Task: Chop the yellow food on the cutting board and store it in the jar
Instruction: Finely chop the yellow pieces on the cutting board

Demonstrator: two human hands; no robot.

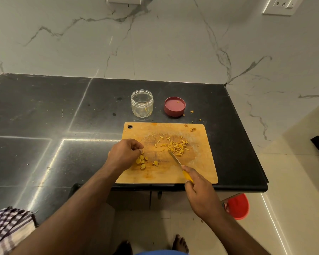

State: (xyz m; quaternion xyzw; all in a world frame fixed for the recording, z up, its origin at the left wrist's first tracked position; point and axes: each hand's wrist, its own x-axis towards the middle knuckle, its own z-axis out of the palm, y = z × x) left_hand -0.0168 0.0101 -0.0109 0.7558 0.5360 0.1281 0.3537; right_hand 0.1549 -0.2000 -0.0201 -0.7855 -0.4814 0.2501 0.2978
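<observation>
Right hand grips knife; left hand, fingers curled, pinches yellow slices on board: operator shd tuck fingertips, feed slices w/ short strokes.

Taking the cutting board as landmark: just beyond its far edge stand the open jar and, to the jar's right, the upturned pink lid, with a bare gap of counter between them. Left of the board the counter lies bare. On the board, the right hand holds the knife slanting across the near right; the left hand covers the left edge.
</observation>
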